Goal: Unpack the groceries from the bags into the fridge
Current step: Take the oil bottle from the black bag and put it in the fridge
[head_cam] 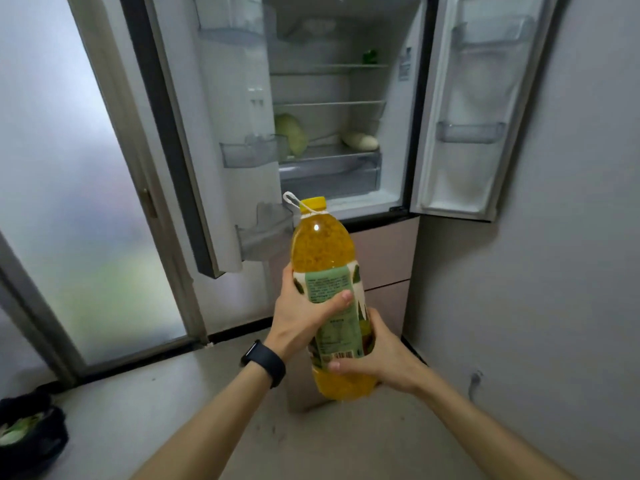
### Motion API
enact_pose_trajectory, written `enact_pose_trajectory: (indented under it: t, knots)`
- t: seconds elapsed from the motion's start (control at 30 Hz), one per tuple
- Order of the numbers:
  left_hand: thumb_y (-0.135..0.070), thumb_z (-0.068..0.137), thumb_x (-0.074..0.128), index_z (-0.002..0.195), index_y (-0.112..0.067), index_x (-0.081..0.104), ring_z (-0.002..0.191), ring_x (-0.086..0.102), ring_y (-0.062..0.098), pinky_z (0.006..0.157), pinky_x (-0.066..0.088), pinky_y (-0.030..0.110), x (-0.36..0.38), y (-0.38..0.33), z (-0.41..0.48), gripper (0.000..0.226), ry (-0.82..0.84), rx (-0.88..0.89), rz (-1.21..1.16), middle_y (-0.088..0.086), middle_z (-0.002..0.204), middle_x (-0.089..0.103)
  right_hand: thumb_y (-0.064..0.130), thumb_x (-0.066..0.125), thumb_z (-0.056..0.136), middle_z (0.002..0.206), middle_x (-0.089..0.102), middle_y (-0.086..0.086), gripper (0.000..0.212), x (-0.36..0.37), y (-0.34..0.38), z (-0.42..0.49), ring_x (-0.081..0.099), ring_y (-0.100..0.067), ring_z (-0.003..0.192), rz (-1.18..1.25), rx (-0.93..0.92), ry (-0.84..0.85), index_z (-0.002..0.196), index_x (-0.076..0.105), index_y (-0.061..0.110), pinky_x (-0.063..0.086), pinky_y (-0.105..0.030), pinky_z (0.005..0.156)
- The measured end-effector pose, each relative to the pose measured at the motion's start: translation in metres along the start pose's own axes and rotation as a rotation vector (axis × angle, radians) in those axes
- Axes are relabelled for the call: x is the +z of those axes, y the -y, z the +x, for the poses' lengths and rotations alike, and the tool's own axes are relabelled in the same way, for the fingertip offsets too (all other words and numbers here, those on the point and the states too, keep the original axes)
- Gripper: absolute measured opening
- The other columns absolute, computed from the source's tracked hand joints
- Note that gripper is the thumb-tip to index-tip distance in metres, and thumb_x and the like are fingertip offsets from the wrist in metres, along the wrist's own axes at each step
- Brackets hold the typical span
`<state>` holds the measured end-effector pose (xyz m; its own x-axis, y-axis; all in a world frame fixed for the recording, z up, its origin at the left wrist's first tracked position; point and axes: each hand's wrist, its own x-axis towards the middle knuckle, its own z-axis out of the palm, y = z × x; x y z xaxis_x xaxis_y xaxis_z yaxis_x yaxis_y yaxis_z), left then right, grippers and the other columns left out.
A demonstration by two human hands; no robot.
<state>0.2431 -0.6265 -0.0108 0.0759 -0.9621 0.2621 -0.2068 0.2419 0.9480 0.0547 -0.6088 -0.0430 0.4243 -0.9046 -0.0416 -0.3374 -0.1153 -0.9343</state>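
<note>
While we stand at the open fridge [343,88], bottle [323,258]: up in the air in both our hands, in front of the fridge's pink lower panels [384,251], not yet inside.
Bottle look: clear plastic, yellow-orange liquid, yellow cap [313,203], white loop [294,200] at the neck, pale green label [329,282] w/ barcode near its low end; cap end points up & away from us, base nearest us.
L hand [301,313]: closed round the bottle at the label, thumb lying across the label front, fingers round the far side.
R hand [384,355]: grips the bottle lower down, below the L hand, fingers curled round just under the barcode.
Watch [265,362]: black band on our L wrist.
Doors: both upper ones swung wide; L door [207,98] w/ 3 clear bins [249,150], R door [485,174] w/ 2 bins that we can see.
Upper shelf: small green item [370,57] at the back right, too blurred to name.
Low shelf: pale green cabbage [292,133] on the left, white veg [360,141] on the right, apart from each other.
Drawer [332,174]: clear, right under that shelf; we can't tell what it holds.
Bag [31,431]: dark, on the floor [173,410] at far lower left, greens showing inside; well apart from the bottle.
Glass door [69,202]: frosted, left of the fridge.
Wall [554,271]: grey, right of the fridge.
</note>
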Motion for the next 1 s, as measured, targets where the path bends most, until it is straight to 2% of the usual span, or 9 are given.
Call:
enact_pose_trajectory:
  t: [0.13, 0.27, 0.37, 0.43, 0.53, 0.6, 0.73, 0.87, 1.0]
  knots:
    - [-0.064, 0.052, 0.087, 0.139, -0.039, 0.034, 0.106, 0.065, 0.002, 0.092, 0.055, 0.036, 0.023, -0.008, 0.078, 0.105, 0.056, 0.118, 0.126, -0.016, 0.118, 0.066, 0.051, 0.089, 0.065, 0.14, 0.056, 0.012, 0.093, -0.082, 0.005, 0.059, 0.058, -0.005, 0.122, -0.035, 0.017, 0.069, 0.143, 0.041, 0.035, 0.05, -0.041, 0.104]
    - [-0.064, 0.057, 0.085, 0.144, -0.047, 0.022, 0.107, 0.061, 0.0, 0.093, 0.053, 0.031, 0.047, -0.018, 0.136, 0.109, 0.158, 0.26, 0.353, -0.021, 0.122, 0.06, 0.07, 0.065, 0.071, 0.13, 0.066, 0.009, 0.058, -0.168, 0.042, 0.097, 0.065, -0.014, 0.115, 0.153, 0.019, -0.148, 0.123, 0.059, 0.045, 0.051, -0.051, 0.098]
    - [-0.066, 0.058, 0.083, 0.144, -0.052, 0.017, 0.108, 0.056, 0.001, 0.09, 0.054, 0.033, 0.071, -0.021, 0.18, 0.109, 0.197, 0.364, 0.528, -0.023, 0.123, 0.054, 0.086, 0.042, 0.077, 0.117, 0.072, 0.004, 0.065, -0.229, 0.078, 0.129, 0.07, -0.026, 0.107, 0.29, 0.01, -0.207, 0.121, 0.063, 0.044, 0.057, -0.056, 0.085]
    - [-0.066, 0.059, 0.081, 0.146, -0.05, 0.012, 0.106, 0.056, 0.007, 0.087, 0.055, 0.036, 0.088, -0.02, 0.21, 0.113, 0.201, 0.424, 0.701, -0.014, 0.125, 0.055, 0.089, 0.036, 0.073, 0.119, 0.07, -0.002, 0.079, -0.263, 0.094, 0.149, 0.069, -0.031, 0.106, 0.199, 0.058, -0.153, 0.131, 0.058, 0.04, 0.06, -0.053, 0.077]
    - [-0.068, 0.059, 0.078, 0.15, -0.044, 0.002, 0.107, 0.056, 0.016, 0.081, 0.055, 0.039, 0.115, -0.02, 0.26, 0.121, 0.204, 0.496, 0.935, -0.001, 0.132, 0.052, 0.08, 0.044, 0.081, 0.128, 0.059, -0.003, 0.071, -0.303, 0.098, 0.184, 0.063, -0.029, 0.11, -0.056, 0.123, -0.066, 0.131, 0.057, 0.031, 0.061, -0.051, 0.08]
    - [-0.066, 0.06, 0.078, 0.152, -0.039, 0.002, 0.113, 0.054, 0.019, 0.083, 0.053, 0.036, 0.134, -0.025, 0.296, 0.123, 0.193, 0.541, 1.005, 0.001, 0.14, 0.048, 0.069, 0.053, 0.086, 0.126, 0.057, -0.006, 0.06, -0.329, 0.095, 0.205, 0.063, -0.029, 0.108, -0.088, 0.104, -0.098, 0.129, 0.057, 0.028, 0.062, -0.05, 0.078]
    - [-0.068, 0.061, 0.078, 0.153, -0.036, 0.0, 0.124, 0.051, 0.024, 0.091, 0.047, 0.035, 0.168, -0.049, 0.362, 0.125, 0.152, 0.591, 1.144, 0.004, 0.149, 0.04, 0.053, 0.067, 0.086, 0.121, 0.054, 0.0, 0.048, -0.386, 0.091, 0.239, 0.06, -0.028, 0.106, -0.153, -0.009, -0.11, 0.126, 0.055, 0.03, 0.062, -0.035, 0.069]
    - [-0.069, 0.06, 0.078, 0.156, -0.029, 0.005, 0.128, 0.05, 0.026, 0.101, 0.045, 0.039, 0.187, -0.076, 0.419, 0.127, 0.101, 0.669, 1.29, 0.004, 0.15, 0.041, 0.035, 0.079, 0.083, 0.123, 0.058, -0.003, 0.055, -0.436, 0.088, 0.271, 0.062, -0.025, 0.108, -0.103, -0.121, -0.166, 0.131, 0.056, 0.024, 0.063, -0.038, 0.077]
    - [-0.066, 0.06, 0.081, 0.152, -0.027, 0.014, 0.125, 0.053, 0.031, 0.097, 0.05, 0.047, 0.189, -0.103, 0.472, 0.121, 0.071, 0.818, 1.414, 0.007, 0.147, 0.045, 0.039, 0.078, 0.083, 0.126, 0.059, 0.0, 0.071, -0.455, 0.079, 0.296, 0.063, -0.023, 0.109, -0.066, -0.252, -0.258, 0.145, 0.047, 0.025, 0.062, -0.04, 0.081]
